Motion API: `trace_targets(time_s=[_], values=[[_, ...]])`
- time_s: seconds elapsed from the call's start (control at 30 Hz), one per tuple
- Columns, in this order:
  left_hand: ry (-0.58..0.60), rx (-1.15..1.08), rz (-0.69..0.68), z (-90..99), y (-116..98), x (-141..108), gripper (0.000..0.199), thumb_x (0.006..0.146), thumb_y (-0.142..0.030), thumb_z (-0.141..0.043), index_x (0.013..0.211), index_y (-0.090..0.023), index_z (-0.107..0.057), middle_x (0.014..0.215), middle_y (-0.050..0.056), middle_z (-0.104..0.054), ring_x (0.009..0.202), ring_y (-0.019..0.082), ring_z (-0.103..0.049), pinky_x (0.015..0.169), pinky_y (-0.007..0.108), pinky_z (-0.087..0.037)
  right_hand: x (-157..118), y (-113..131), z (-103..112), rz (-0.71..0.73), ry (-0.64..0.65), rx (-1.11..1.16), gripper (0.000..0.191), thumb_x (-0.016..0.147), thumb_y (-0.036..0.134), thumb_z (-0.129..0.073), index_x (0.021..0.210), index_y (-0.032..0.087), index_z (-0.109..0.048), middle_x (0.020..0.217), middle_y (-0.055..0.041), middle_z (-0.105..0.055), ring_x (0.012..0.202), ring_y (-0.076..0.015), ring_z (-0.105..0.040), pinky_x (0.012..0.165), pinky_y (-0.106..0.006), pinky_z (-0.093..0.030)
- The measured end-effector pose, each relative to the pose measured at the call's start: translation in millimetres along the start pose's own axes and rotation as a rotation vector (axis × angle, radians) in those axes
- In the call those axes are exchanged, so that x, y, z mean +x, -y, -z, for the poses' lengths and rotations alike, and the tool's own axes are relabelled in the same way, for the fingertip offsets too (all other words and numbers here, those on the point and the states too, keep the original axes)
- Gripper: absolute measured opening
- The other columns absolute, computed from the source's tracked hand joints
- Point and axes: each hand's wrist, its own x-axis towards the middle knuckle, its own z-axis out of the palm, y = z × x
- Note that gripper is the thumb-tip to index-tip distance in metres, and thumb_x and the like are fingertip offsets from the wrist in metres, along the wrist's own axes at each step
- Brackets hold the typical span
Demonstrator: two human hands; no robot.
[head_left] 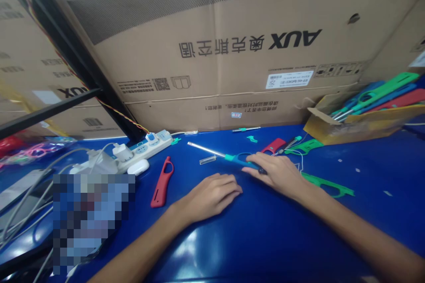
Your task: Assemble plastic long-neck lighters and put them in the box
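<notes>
The right hand (277, 172) grips a blue lighter (235, 159); left of the grip rest the left hand (214, 196) and a red handle (160, 189), right of it a box (320, 126).

A large cardboard carton (212, 66) stands behind the glossy blue tabletop (265, 230), black metal framing (73, 51) at left.

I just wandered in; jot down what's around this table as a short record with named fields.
Right hand: holds a blue lighter by its handle, metal tube pointing left
Left hand: on the blue table, fingers curled, no object visible in it
Left of that hand: red handle
Below the tube: small clear piece
Far right: open box of coloured lighters
Back: carton with upside-down lettering
</notes>
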Motion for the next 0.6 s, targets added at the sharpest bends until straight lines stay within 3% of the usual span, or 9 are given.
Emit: trace_targets(time_s=[0.23, 0.4, 0.53, 0.6], values=[[0.009, -0.003, 0.005, 2.1, 1.5, -0.3, 0.023, 0.106, -0.023, -0.043, 0.115, -0.019, -0.063, 0.109, 0.004, -0.067, 0.098, 0.016, -0.064, 0.091, 0.031, -0.048, 0.5, -4.6, 6.6, -0.004, -0.060, 0.006, 0.042, 0.101, 0.055, -0.044, 0.099, 0.021, -0.068, 0.081, -0.0015, -0.072, 0.056, -0.0124, -0.063, 0.053, -0.025, -0.040], [0.004, -0.009, 0.005, 4.1, 3.1, 0.1, 0.024, 0.107, -0.024, -0.041, 0.115, -0.019, -0.063, 0.109, 0.005, -0.067, 0.098, 0.016, -0.064, 0.090, 0.030, -0.048, 3.8, -15.5, 12.0, 0.030, -0.092, 0.041, 0.040, 0.103, 0.051, -0.041, 0.117, 0.022, -0.065, 0.101, -0.0045, -0.072, 0.063, -0.0122, -0.065, 0.055, -0.025, -0.045], [0.011, -0.014, 0.014, 4.6, 5.3, -0.7, 0.024, 0.107, -0.023, -0.041, 0.116, -0.019, -0.063, 0.109, 0.005, -0.066, 0.098, 0.015, -0.063, 0.089, 0.029, -0.048, 5.6, -37.4, 41.0, -0.022, -0.182, -0.196, 0.043, 0.104, 0.049, -0.036, 0.123, 0.022, -0.064, 0.114, -0.0084, -0.070, 0.074, -0.0170, -0.068, 0.053, -0.027, -0.045], [0.016, -0.011, 0.012, 4.4, 6.0, -1.3, 0.024, 0.106, -0.023, -0.041, 0.116, -0.019, -0.063, 0.109, 0.005, -0.066, 0.098, 0.015, -0.063, 0.089, 0.029, -0.048, 1.0, -57.8, 67.9, -0.037, -0.220, -0.314, 0.043, 0.105, 0.046, -0.035, 0.124, 0.021, -0.064, 0.115, -0.0108, -0.070, 0.088, -0.0210, -0.069, 0.062, -0.030, -0.050]])
